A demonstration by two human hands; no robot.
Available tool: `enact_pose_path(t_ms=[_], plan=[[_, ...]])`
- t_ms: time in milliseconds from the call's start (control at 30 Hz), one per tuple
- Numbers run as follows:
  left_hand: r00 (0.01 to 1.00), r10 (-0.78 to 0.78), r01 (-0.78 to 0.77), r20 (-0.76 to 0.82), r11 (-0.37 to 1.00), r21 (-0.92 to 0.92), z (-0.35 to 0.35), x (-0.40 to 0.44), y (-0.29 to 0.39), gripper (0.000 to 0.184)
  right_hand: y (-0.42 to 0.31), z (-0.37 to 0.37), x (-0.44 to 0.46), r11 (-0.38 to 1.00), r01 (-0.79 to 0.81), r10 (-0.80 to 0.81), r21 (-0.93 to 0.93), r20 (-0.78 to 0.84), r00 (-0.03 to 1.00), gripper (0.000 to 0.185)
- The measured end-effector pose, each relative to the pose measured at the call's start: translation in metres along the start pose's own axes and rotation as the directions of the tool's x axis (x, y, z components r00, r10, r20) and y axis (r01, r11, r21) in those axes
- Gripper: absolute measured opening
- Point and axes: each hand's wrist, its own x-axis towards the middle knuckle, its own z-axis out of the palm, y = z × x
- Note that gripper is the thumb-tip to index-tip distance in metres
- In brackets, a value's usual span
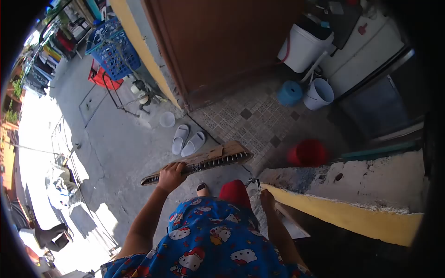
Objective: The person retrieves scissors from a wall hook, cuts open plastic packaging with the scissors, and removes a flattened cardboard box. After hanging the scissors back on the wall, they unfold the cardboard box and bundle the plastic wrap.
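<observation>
My left hand [172,177] is closed around a long wooden piece [204,160], which has a dark band and a row of small pale teeth along its near side. It slants across in front of my body, its right end higher. At my right side, my right hand [267,200] is closed, with a clear or shiny thing [255,187] beside it; what the fingers grip is not clear. A smooth red thing [235,192] shows between the wooden piece and my blue patterned clothing [208,231].
White slippers [187,140] and a white bowl [167,119] lie on the concrete. A blue basket [113,48] stands beyond. On the tiles are a red bucket [309,153], a blue container [289,93] and a white pail [319,94]. A low yellow-edged wall [343,208] runs along my right.
</observation>
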Motion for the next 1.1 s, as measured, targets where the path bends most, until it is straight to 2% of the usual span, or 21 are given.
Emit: enact_pose_path(t_ms=[33, 67, 133, 200, 233, 367, 400, 433, 467, 567, 633, 700, 767, 833, 867, 900, 933, 967, 1033, 1067, 1100], plan=[[1.0, 0.0, 0.001, 0.029, 1.0, -0.018, 0.002, 0.029, 0.0, 0.035, -0.008, -0.006, 0.001, 0.997, -0.047, 0.049, 0.058, -0.032, 0.998, 0.017], [0.997, 0.077, -0.076, 0.024, 0.997, -0.029, 0.004, 0.061, 0.002, 0.035, -0.008, -0.006, 0.007, 0.996, -0.06, 0.063, 0.06, -0.037, 0.997, 0.02], [0.992, 0.007, 0.002, 0.129, 0.998, -0.069, 0.012, 0.12, 0.009, 0.036, -0.02, -0.024, 0.014, 0.99, -0.075, 0.086, 0.119, -0.089, 0.992, 0.021], [0.993, 0.077, -0.07, 0.089, 0.994, -0.081, 0.021, 0.176, 0.021, 0.037, -0.023, -0.038, 0.033, 0.977, -0.099, 0.11, 0.19, -0.049, 0.993, 0.022], [0.993, 0.099, -0.093, 0.057, 0.991, -0.094, 0.026, 0.206, 0.03, 0.039, -0.012, -0.029, 0.05, 0.991, -0.051, 0.06, 0.121, -0.066, 0.996, 0.021], [0.997, 0.075, -0.073, 0.007, 0.987, -0.14, 0.035, 0.315, 0.08, 0.042, -0.017, -0.066, 0.087, 0.984, -0.041, 0.055, 0.171, -0.081, 0.995, 0.016], [0.995, 0.076, -0.082, -0.063, 0.99, -0.111, 0.038, 0.343, 0.092, 0.044, -0.025, -0.085, 0.102, 0.981, -0.089, 0.1, 0.172, -0.058, 0.993, 0.014], [0.993, 0.093, -0.1, -0.069, 0.988, -0.116, 0.041, 0.369, 0.103, 0.044, -0.029, -0.099, 0.113, 0.975, -0.142, 0.148, 0.17, -0.021, 0.989, 0.013], [0.995, 0.077, -0.086, -0.067, 0.987, -0.134, 0.043, 0.391, 0.115, 0.044, -0.025, -0.107, 0.122, 0.976, -0.099, 0.115, 0.196, -0.069, 0.991, 0.011], [0.997, 0.06, -0.068, -0.047, 0.979, -0.192, 0.044, 0.449, 0.149, 0.046, -0.021, -0.123, 0.153, 0.943, -0.135, 0.189, 0.305, -0.152, 0.97, 0.011], [0.985, 0.086, -0.119, -0.147, 0.967, -0.227, 0.051, 0.492, 0.168, 0.048, -0.014, -0.135, 0.178, 0.923, -0.147, 0.238, 0.355, -0.225, 0.945, 0.011], [0.975, 0.124, -0.169, -0.183, 0.953, -0.253, 0.062, 0.533, 0.18, 0.049, -0.007, -0.147, 0.198, 0.891, -0.145, 0.304, 0.43, -0.326, 0.895, 0.013], [0.997, 0.063, -0.07, -0.036, 0.959, -0.275, 0.067, 0.573, 0.2, 0.049, 0.006, -0.165, 0.217, 0.887, -0.163, 0.338, 0.432, -0.368, 0.866, 0.013], [0.989, 0.119, -0.142, -0.093, 0.94, -0.31, 0.103, 0.638, 0.222, 0.048, 0.037, -0.19, 0.268, 0.778, -0.323, 0.552, 0.539, -0.341, 0.761, 0.013], [0.987, 0.159, -0.163, -0.034, 0.958, -0.238, 0.117, 0.656, 0.225, 0.048, 0.053, -0.197, 0.295, 0.777, -0.313, 0.556, 0.545, -0.364, 0.747, 0.013], [0.982, 0.188, -0.181, 0.031, 0.97, -0.162, 0.133, 0.672, 0.226, 0.048, 0.068, -0.203, 0.324, 0.738, -0.385, 0.631, 0.555, -0.362, 0.687, 0.012], [0.98, 0.195, -0.188, 0.031, 0.969, -0.161, 0.148, 0.683, 0.226, 0.048, 0.08, -0.207, 0.345, 0.687, -0.46, 0.7, 0.563, -0.342, 0.627, 0.012], [0.972, 0.223, -0.208, 0.076, 0.965, -0.161, 0.161, 0.702, 0.232, 0.049, 0.09, -0.222, 0.375, 0.686, -0.453, 0.701, 0.569, -0.35, 0.622, 0.012], [0.965, 0.236, -0.214, 0.118, 0.961, -0.175, 0.182, 0.726, 0.249, 0.05, 0.123, -0.253, 0.421, 0.726, -0.378, 0.672, 0.575, -0.476, 0.567, 0.013], [0.957, 0.209, -0.181, 0.203, 0.972, -0.15, 0.187, 0.737, 0.258, 0.051, 0.14, -0.271, 0.449, 0.786, -0.38, 0.615, 0.488, -0.553, 0.563, 0.012], [0.94, 0.183, -0.157, 0.287, 0.981, -0.111, 0.189, 0.751, 0.261, 0.052, 0.152, -0.299, 0.477, 0.781, -0.24, 0.608, 0.576, -0.616, 0.501, 0.011]])
